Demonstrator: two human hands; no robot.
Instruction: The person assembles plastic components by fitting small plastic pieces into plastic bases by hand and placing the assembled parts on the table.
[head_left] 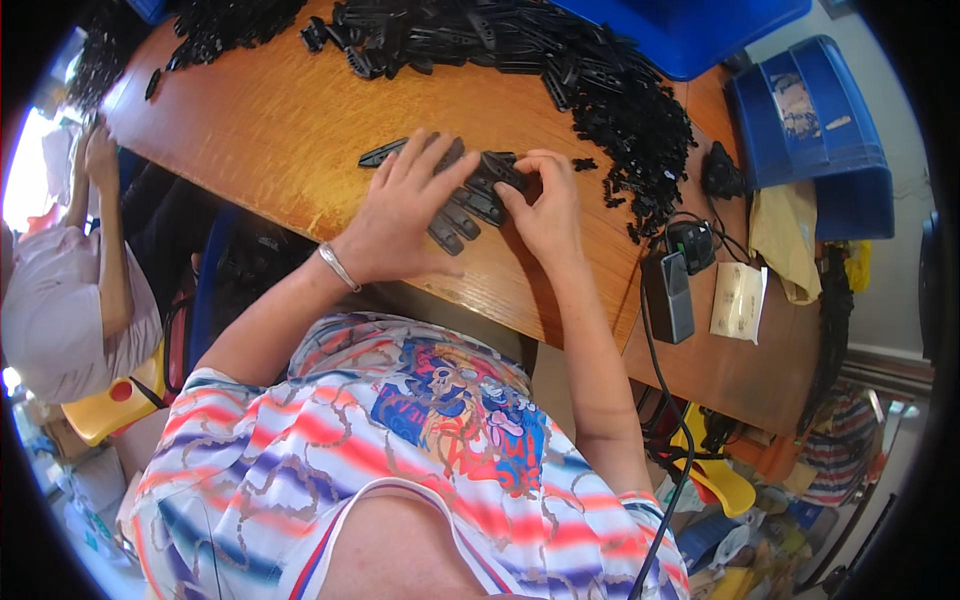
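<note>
A small group of long black plastic pieces [453, 231] lies side by side on the wooden table in front of me. My left hand [405, 210] is open over the left part of the group, its fingers stretched and partly covering the pieces. A pointed end of one piece [378, 154] sticks out beyond those fingers. At the group's right side, the thumb and forefinger of my right hand [545, 205] are closed around the end of a black plastic piece [507, 172]. My right fingers partly hide that end.
A large heap of similar black pieces [450, 38] spans the far side of the table [270, 130]. Small black parts [640, 140] are piled at right. Beyond them are blue bins [830, 130], a black box-shaped device with a cable [668, 297] and a white packet [739, 302]. Another person [75, 290] sits at left.
</note>
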